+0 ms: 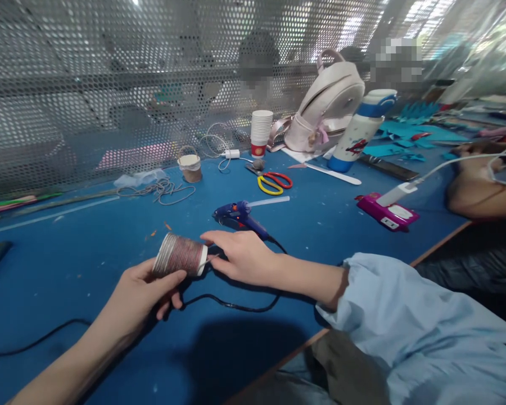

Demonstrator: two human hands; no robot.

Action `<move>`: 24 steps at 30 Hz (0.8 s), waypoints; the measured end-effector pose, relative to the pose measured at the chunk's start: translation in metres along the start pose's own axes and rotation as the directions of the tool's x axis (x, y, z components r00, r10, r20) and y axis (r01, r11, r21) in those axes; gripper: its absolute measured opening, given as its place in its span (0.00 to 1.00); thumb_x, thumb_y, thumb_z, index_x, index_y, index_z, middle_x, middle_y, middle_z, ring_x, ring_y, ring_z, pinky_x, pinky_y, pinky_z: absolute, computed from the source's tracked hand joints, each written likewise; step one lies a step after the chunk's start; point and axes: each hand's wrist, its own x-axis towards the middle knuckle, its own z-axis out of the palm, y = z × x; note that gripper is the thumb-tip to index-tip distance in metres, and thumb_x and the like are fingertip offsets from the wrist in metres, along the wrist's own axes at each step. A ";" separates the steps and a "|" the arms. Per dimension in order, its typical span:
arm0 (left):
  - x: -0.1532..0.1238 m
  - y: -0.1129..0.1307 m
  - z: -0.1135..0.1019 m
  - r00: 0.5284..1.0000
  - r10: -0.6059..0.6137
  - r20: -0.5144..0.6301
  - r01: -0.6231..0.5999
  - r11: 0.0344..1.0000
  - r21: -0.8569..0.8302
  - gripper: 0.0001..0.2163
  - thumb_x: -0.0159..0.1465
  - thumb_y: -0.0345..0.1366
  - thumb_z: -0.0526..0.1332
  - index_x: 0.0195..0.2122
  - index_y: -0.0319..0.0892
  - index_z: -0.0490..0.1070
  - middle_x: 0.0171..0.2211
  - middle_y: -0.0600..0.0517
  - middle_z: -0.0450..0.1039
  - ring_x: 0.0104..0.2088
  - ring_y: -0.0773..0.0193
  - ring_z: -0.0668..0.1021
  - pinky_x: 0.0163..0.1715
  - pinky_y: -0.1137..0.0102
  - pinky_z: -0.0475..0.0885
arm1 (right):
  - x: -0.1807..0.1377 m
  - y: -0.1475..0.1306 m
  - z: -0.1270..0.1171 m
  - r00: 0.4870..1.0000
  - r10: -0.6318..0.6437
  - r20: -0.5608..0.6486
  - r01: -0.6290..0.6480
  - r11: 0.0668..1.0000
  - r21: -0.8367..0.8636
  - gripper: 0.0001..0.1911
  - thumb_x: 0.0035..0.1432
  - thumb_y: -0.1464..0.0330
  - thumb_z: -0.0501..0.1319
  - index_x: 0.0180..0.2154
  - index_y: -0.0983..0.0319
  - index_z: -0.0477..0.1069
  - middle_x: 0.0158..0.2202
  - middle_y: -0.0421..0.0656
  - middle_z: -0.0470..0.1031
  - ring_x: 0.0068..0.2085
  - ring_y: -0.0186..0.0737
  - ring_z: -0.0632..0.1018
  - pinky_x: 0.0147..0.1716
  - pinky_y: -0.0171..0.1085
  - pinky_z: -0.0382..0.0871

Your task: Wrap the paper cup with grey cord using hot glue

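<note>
- Cup (177,256): a tapered form lying on its side in your grasp, wound with closely ridged cord in grey and dull red; a smooth white band shows at the end towards your right hand (248,259).
- Bench (88,236): matt blue, flecked with pale specks, backed along its far edge by a perforated panel (109,112).
- Glue gun (238,216): dark blue, with a translucent stick, just beyond your right hand; a black cable (236,306) loops between you and the cup.
- Edges: the near edge slants beneath your right forearm; blue surface opens out towards the left end. Scissors (261,184) lie beyond the glue gun, towards the far edge.
- Left hand (141,292): your fingers are clamped around the cup, thumb along its near side.
- Right hand: index finger and thumb stand apart beside the white band. A loose strand (212,259) runs between them; whether they pinch it, you cannot tell.
</note>
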 end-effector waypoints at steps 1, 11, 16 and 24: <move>0.001 -0.001 -0.001 1.000 -0.003 0.000 0.003 1.000 -0.013 0.13 0.54 0.45 0.69 0.32 0.40 0.74 0.15 0.53 0.74 0.12 0.71 0.66 0.15 0.76 0.59 | 0.000 0.000 -0.001 1.000 -0.010 -0.011 0.010 1.000 -0.003 0.17 0.64 0.70 0.60 0.54 0.64 0.68 0.50 0.48 0.80 0.47 0.44 0.81 0.41 0.38 0.71; 0.002 -0.004 -0.003 0.999 0.044 -0.008 -0.044 0.998 -0.039 0.11 0.54 0.43 0.69 0.30 0.41 0.73 0.16 0.53 0.75 0.13 0.71 0.68 0.16 0.76 0.62 | -0.005 0.001 -0.003 0.959 -0.242 -0.149 0.235 0.970 -0.063 0.10 0.69 0.66 0.57 0.40 0.62 0.76 0.32 0.42 0.77 0.31 0.35 0.75 0.32 0.34 0.63; 0.000 -0.004 -0.002 0.997 0.071 -0.005 -0.071 0.997 0.013 0.11 0.56 0.43 0.68 0.29 0.41 0.74 0.16 0.54 0.75 0.14 0.71 0.68 0.17 0.75 0.62 | -0.005 0.000 -0.004 0.946 -0.258 -0.194 0.251 0.966 -0.058 0.12 0.70 0.67 0.57 0.37 0.62 0.77 0.30 0.40 0.75 0.30 0.33 0.74 0.31 0.33 0.62; -0.007 0.001 0.004 0.993 0.113 -0.031 -0.110 0.991 0.072 0.11 0.55 0.43 0.67 0.31 0.41 0.75 0.15 0.56 0.73 0.14 0.72 0.67 0.18 0.75 0.62 | -0.004 -0.005 -0.003 0.940 -0.227 -0.255 0.238 0.971 0.011 0.09 0.66 0.70 0.60 0.34 0.64 0.77 0.28 0.40 0.75 0.29 0.32 0.74 0.30 0.33 0.62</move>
